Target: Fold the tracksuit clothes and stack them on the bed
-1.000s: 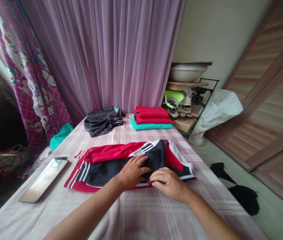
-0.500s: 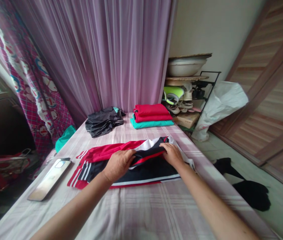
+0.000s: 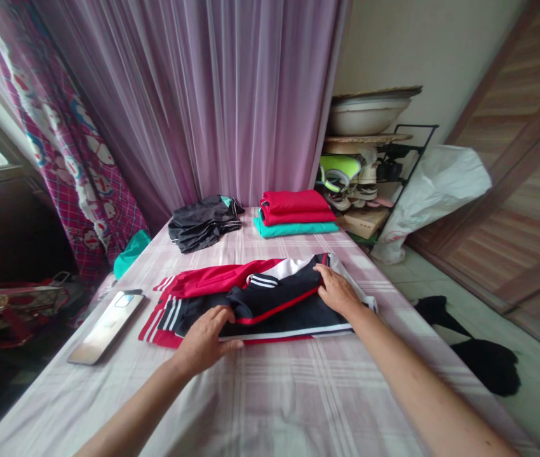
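Observation:
A black, red and white track jacket [image 3: 293, 311] with striped cuffs lies partly folded on the bed in front of me. One black sleeve is laid across its body, its striped cuff turned up near the middle. My left hand [image 3: 207, 336] rests at the jacket's near left edge. Its fingertips touch the black cloth, and the thumb is spread away over the sheet. On the other side, my right hand [image 3: 339, 291] is closed with curled fingers on the upper part of the black cloth, by the red stripe.
A phone [image 3: 107, 327] lies left of the jacket. Farther back are a rumpled dark garment [image 3: 203, 225] and folded red [image 3: 296, 206] and teal [image 3: 298, 228] clothes. Right of the bed [image 3: 270, 406] stand a shoe rack [image 3: 406, 174] and a white bag [image 3: 434, 190].
My left hand has let go of the black sleeve and drawn back toward the near left, its thumb now apart. The sleeve lies flatter, its striped cuff showing. My right hand stays on the cloth.

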`<act>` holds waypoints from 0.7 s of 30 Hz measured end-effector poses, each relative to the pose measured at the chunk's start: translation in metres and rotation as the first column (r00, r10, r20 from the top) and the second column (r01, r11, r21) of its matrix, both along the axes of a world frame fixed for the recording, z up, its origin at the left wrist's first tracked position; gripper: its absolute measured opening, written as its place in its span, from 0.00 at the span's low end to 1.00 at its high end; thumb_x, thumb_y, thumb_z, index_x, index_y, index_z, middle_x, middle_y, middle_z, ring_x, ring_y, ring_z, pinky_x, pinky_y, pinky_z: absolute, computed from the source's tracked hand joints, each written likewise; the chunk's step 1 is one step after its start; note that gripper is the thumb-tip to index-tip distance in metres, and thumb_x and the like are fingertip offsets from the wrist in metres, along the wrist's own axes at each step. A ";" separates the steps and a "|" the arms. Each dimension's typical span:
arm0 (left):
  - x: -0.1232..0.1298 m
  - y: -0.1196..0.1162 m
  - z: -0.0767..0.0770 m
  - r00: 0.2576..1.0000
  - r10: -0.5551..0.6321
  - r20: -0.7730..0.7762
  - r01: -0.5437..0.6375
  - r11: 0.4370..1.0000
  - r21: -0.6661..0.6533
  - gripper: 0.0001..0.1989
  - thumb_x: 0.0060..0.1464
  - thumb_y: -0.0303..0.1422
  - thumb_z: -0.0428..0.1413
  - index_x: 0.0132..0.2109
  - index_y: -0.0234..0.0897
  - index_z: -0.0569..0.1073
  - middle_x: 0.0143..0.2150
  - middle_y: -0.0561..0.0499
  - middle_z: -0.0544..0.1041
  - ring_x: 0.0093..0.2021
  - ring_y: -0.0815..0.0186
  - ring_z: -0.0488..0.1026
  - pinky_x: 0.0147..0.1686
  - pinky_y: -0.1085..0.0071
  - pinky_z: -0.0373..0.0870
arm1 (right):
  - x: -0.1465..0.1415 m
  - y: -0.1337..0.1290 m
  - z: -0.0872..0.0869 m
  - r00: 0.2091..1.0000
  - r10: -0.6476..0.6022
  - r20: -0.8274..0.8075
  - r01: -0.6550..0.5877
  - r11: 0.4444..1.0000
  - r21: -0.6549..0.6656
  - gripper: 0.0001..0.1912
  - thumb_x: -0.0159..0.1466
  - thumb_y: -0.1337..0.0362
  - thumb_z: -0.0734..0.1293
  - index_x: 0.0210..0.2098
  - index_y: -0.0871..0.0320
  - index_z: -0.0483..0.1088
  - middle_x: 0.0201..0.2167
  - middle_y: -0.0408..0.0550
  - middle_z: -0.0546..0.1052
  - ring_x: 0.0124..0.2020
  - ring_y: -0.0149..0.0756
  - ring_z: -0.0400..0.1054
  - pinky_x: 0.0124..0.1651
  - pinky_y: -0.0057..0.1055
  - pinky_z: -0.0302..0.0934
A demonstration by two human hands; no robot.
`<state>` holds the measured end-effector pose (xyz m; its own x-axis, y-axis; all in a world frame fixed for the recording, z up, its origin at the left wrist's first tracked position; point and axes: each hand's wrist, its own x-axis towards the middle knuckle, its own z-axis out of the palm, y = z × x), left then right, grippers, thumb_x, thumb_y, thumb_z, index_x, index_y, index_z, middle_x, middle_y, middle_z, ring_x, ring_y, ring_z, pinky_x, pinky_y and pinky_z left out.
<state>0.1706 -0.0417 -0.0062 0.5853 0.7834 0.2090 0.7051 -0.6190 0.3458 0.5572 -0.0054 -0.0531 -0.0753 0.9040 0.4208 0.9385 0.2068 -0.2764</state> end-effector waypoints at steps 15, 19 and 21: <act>-0.004 0.034 0.046 0.934 0.101 0.342 -0.121 0.992 0.037 0.14 0.64 0.40 0.45 0.49 0.40 0.69 0.48 0.45 0.79 0.50 0.60 0.76 0.50 0.63 0.72 | 0.007 0.007 0.004 0.997 -0.060 0.050 0.068 0.986 -0.154 0.25 0.64 0.66 0.63 0.61 0.60 0.63 0.52 0.61 0.77 0.51 0.50 0.72 0.53 0.45 0.64; -0.008 0.047 0.078 0.940 0.199 0.277 -0.236 0.966 0.108 0.15 0.63 0.42 0.43 0.48 0.41 0.69 0.37 0.51 0.78 0.38 0.64 0.76 0.41 0.67 0.71 | 0.005 0.013 0.011 0.982 -0.153 0.109 0.168 0.975 -0.142 0.20 0.65 0.65 0.62 0.55 0.56 0.72 0.46 0.57 0.79 0.47 0.48 0.73 0.50 0.41 0.64; -0.012 0.054 0.091 0.941 0.249 0.231 -0.287 0.946 0.151 0.16 0.62 0.43 0.44 0.48 0.41 0.70 0.37 0.51 0.79 0.38 0.63 0.75 0.40 0.68 0.70 | 0.009 0.017 0.016 0.979 -0.167 0.116 0.182 0.975 -0.128 0.16 0.66 0.64 0.61 0.48 0.54 0.76 0.43 0.55 0.80 0.46 0.45 0.73 0.51 0.39 0.64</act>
<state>0.1586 0.0127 0.0850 0.2876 0.8431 0.4545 0.7782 -0.4823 0.4022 0.5663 0.0118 -0.0376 0.0522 0.9555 0.2902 0.9817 0.0041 -0.1902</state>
